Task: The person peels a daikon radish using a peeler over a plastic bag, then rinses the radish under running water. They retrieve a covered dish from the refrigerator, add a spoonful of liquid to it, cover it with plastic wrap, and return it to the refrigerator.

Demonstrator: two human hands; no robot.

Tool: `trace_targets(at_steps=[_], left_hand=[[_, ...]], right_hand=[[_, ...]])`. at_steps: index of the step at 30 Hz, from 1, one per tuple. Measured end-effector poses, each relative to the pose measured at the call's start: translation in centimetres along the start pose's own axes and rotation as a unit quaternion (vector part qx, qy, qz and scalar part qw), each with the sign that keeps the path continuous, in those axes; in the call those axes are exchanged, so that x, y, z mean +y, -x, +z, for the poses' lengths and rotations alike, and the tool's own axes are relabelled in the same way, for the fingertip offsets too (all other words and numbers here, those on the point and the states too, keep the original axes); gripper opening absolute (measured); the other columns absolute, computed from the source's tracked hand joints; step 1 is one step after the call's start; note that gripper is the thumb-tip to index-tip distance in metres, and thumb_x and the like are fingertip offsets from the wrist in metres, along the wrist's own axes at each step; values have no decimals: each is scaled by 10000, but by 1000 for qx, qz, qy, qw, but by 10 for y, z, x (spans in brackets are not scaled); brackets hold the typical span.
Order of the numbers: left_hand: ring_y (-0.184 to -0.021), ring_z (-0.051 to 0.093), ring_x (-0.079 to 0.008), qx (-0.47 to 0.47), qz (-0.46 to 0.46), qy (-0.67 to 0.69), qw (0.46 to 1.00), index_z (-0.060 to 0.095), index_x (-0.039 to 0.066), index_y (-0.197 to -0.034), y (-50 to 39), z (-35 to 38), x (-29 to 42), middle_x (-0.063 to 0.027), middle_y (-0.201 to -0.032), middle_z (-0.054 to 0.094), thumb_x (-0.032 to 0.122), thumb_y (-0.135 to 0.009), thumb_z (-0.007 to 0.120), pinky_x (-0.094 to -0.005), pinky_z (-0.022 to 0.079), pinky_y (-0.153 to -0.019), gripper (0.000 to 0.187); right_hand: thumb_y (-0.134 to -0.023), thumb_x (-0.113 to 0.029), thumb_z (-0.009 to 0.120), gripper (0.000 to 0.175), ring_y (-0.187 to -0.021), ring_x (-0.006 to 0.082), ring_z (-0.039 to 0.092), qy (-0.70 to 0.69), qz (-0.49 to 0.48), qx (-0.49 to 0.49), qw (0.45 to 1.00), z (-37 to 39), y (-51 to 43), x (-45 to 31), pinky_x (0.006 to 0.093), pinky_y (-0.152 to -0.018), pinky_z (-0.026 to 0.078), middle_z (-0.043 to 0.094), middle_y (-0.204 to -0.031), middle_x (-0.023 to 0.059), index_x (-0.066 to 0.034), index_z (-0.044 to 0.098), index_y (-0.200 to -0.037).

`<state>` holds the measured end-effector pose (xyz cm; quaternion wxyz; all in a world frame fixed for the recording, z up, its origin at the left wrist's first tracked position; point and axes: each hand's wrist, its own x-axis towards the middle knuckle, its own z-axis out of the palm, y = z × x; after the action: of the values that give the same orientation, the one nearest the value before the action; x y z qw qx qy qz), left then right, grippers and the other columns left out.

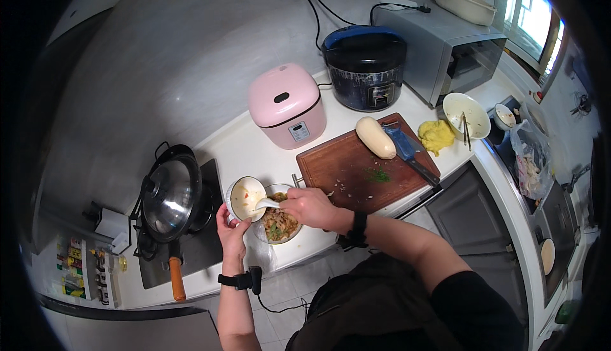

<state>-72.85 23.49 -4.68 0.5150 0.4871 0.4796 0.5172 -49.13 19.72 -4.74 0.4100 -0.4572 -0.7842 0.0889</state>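
Observation:
My left hand (pixel 232 234) grips a small white bowl (pixel 242 189) by its rim and tilts it, its hollow facing me. Bits of food and sauce cling to the inside of the bowl. In my right hand (pixel 308 206) is a white spoon (pixel 267 203), whose head reaches into the bowl. Below both hands, a dish of chopped food (pixel 279 224) with sauce and green leaves stands on the counter, partly covered by my right hand and the bowl. Some clear plastic film (pixel 264 250) lies at the dish's near left side.
A lidded wok (pixel 172 198) with a wooden handle sits on the stove at left. The wooden cutting board (pixel 329 160) at right bears a peeled squash (pixel 375 137), a knife (pixel 420 169) and chopped greens. Behind stand a pink rice cooker (pixel 286 107) and a dark cooker (pixel 365 71).

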Motion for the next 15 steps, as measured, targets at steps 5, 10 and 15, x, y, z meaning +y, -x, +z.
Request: trace_targets(at_steps=[5,10,15], left_hand=[[-1044,566,-217,-11,-72,50,996,408,104,-1280,3,4,2,-49,-1264,453,-101,-739,592,-353,562,-803,607],[-1057,571,-236,-28,-92,92,991,418,99,-1271,3,6,1,-62,-1193,519,-81,-775,570,-384,569,-801,549],[-1072,563,-261,-38,-126,158,979,364,84,-1267,5,4,0,-80,-1228,484,-108,-764,589,-405,568,-811,583]], right_hand=[[-762,-124,651,110,-638,241,577,-29,-13,97,995,9,-15,-3,359,-535,466,545,-719,56,-100,676,-866],[-765,-144,651,128,-650,245,582,-4,-18,66,998,13,-11,-3,363,-546,469,553,-723,62,-101,680,-882],[-761,-128,656,138,-656,285,610,-128,99,103,981,15,-7,-7,372,-586,490,607,-730,113,-46,680,-869]])
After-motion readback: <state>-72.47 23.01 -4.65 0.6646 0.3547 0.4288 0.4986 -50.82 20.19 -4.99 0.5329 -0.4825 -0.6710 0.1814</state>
